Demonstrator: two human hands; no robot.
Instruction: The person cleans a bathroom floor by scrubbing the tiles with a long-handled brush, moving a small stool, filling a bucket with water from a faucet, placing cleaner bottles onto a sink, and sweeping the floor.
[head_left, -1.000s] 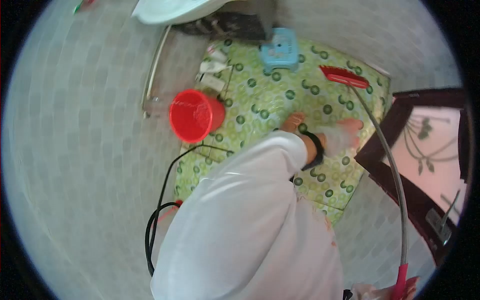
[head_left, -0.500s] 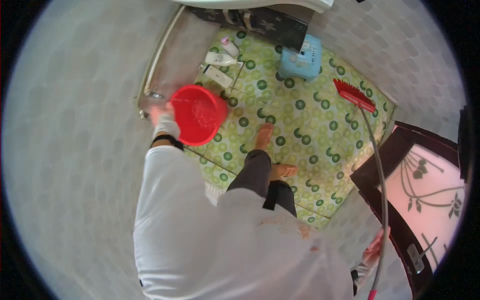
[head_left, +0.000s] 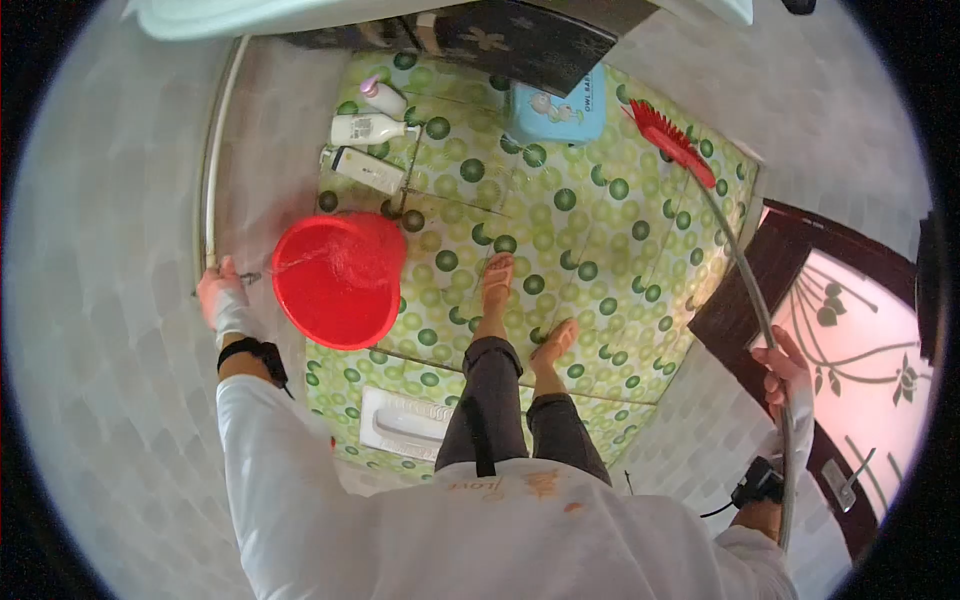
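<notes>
My left hand (head_left: 221, 292) is closed around the tap (head_left: 250, 277) at the lower end of the wall pipe. Water runs from this tap into a red bucket (head_left: 335, 325) on the floor, splashing inside. On the other side, my right hand (head_left: 788, 368) grips the long grey handle of a broom (head_left: 742, 262). Its red-bristled head (head_left: 680, 155) rests on the floor at the far right. The handle's top end is out of view behind my right forearm.
Two pump bottles (head_left: 365, 129) (head_left: 383, 98) and a flat white bottle (head_left: 368, 170) lie beyond the bucket. A blue stool (head_left: 558, 112) stands by a dark cabinet (head_left: 500, 45). A squat toilet (head_left: 400, 420) is near my legs. A door (head_left: 850, 330) is at right.
The view has shifted, bringing the squat toilet into sight. My left hand has moved onto the tap. My right hand has come further into view, still on the broom handle.
</notes>
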